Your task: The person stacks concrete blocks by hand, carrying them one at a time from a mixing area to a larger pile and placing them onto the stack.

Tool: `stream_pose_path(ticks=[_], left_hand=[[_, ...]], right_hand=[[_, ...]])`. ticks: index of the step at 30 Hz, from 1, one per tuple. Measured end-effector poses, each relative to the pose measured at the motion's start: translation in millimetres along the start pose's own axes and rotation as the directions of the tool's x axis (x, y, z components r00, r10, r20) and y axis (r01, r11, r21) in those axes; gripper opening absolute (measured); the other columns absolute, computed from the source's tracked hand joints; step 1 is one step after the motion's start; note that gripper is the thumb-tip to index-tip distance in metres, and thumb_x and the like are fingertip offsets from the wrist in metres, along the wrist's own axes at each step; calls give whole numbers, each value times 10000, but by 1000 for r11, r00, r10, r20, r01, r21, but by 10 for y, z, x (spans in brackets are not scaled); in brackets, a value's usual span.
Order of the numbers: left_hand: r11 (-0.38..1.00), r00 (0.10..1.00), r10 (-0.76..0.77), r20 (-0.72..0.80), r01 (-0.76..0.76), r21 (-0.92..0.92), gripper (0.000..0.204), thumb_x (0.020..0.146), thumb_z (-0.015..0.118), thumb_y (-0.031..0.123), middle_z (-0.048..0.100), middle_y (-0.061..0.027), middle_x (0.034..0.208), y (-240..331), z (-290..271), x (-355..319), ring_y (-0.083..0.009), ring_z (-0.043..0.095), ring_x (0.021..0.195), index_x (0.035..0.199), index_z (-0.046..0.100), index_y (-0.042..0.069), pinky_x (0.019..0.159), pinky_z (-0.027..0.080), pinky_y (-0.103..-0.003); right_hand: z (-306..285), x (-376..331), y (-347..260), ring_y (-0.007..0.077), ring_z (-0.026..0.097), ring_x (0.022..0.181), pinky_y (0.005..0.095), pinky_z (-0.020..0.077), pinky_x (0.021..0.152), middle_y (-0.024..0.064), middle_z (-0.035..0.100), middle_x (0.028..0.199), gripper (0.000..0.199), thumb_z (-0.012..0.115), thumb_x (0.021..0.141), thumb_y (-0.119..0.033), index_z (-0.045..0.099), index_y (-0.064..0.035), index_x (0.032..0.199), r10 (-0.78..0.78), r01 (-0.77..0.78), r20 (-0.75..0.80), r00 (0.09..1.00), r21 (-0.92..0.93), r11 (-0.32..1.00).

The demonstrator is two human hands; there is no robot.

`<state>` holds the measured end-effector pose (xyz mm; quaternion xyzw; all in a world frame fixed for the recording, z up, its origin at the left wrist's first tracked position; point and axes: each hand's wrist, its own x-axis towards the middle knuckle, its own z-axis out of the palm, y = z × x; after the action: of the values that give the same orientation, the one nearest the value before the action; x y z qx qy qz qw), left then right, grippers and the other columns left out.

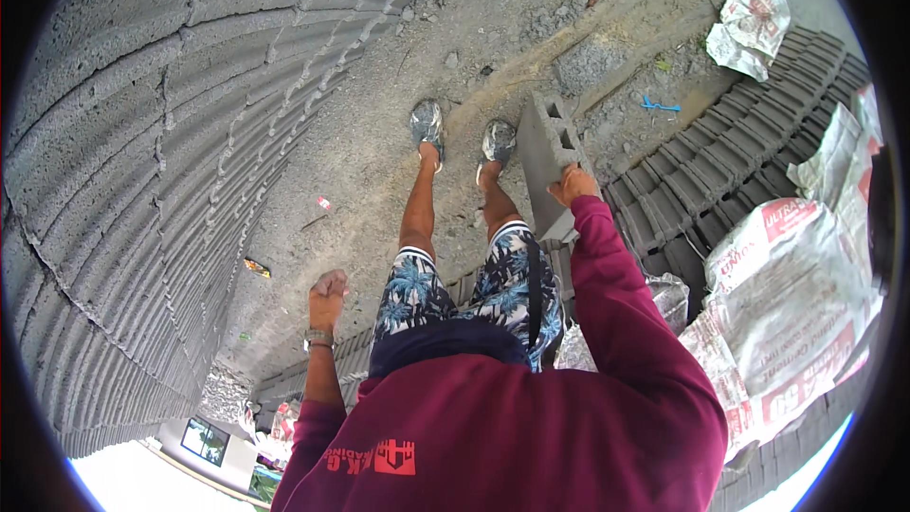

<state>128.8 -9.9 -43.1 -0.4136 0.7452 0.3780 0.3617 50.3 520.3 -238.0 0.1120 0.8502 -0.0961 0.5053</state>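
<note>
Gripped in the right hand (573, 186) at two o'clock, just beside the right leg (500, 204): a gray concrete block (540, 166), holed face turned upward, long axis slanting from near twelve toward five o'clock; cannot tell whether touching the dirt below. Underfoot, dusty, gravelly ground (351, 142), outdoors in daylight. Filling eight to eleven o'clock, a tall wall of stacked blocks (190, 133); toward two and three, a lower row of blocks (730, 156); toward four, crumpled white-and-red sacks (787, 322). Extended from a maroon sleeve (630, 289), right fingers bent over the block's near end. Lowered at eight o'clock, well apart from the block, left hand (327, 296), watch (319, 338) at the wrist, fingers partly bent; cannot tell whether open or closed.
</note>
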Motion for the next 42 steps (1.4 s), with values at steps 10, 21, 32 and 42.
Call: stream_pose_path(ticks=[10, 21, 32, 42], left_hand=[[917, 847, 350, 401, -397, 36, 668, 898, 451, 585, 618, -148, 1122, 1553, 1694, 737, -238, 588, 1013, 1257, 548, 29, 935, 434, -369], [573, 46, 545, 837, 708, -413, 773, 875, 300, 640, 419, -228, 1378, 2180, 2744, -1262, -462, 407, 1232, 1359, 395, 44, 1009, 319, -611], [183, 347, 931, 117, -163, -970, 620, 876, 369, 577, 537, -99, 1296, 2723, 1515, -1443, -321, 514, 1162, 1281, 500, 126, 947, 422, -522], [-573, 460, 754, -469, 111, -812, 673, 843, 429, 609, 494, -110, 1339, 3087, -366, -2333, -356, 447, 1223, 1303, 480, 121, 961, 395, -580]], right_hand=[[-2026, -2851, -534, 343, 649, 763, 421, 515, 691, 199, 650, 831, 566, 684, 751, -388, 452, 37, 1042, -244, 227, -14, 970, -318, 920], [-3872, -5828, -1434, 285, 630, 654, 356, 503, 690, 116, 612, 722, 358, 694, 702, -252, 525, -5, 899, -558, 373, 3, 830, -747, 551], [-4324, -7292, -2721, 200, 535, 522, 324, 461, 634, 30, 496, 572, 236, 639, 711, -154, 532, 8, 846, -802, 176, 73, 592, -984, 41], [-5058, -8096, -3332, 280, 563, 695, 422, 413, 874, 66, 562, 715, 447, 767, 534, -58, 542, -22, 919, -963, -40, 222, 151, -972, -231]])
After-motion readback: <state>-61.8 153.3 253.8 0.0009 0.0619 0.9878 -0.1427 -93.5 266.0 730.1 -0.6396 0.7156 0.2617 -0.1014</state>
